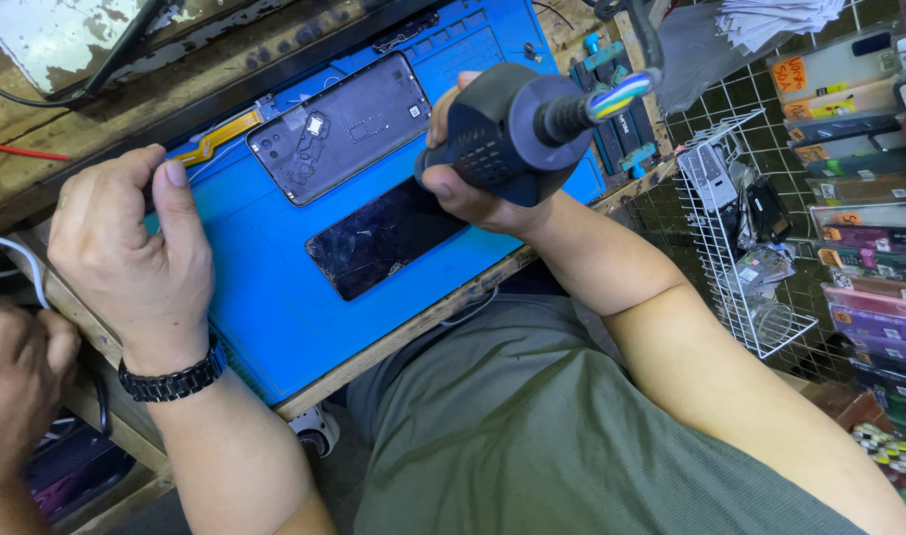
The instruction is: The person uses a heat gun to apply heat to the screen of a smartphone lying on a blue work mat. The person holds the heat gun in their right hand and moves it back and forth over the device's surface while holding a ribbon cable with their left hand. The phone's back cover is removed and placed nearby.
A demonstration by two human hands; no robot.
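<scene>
At the far left edge I see another person's hand (12, 372), closed near a thin white cable (22, 260). Next comes my left hand (126, 253), wearing a black link bracelet (173, 381) at the wrist; its fingers are curled together in a loose fist with the thumb raised, resting at the left border of the blue work mat (265, 307), and I cannot tell whether anything is pinched inside it. The mat lies on a worn wooden bench (56, 149). On the mat, toward its centre, lies an opened phone body (342, 127), dark grey, inner side up, with a yellow flex strip (220, 134) just beside its left end. Just below it lies a detached black screen panel (384, 238), its glass cracked, apart from the phone body. Further right, my right hand (463, 183) is clamped around the dark handle of a hot-air tool (508, 134), held above the right end of the screen panel; its cord, wrapped in coloured tape, runs up and right. At the far right stand a white wire rack (736, 248) and shelves of packaged phone cases (869, 198).
</scene>
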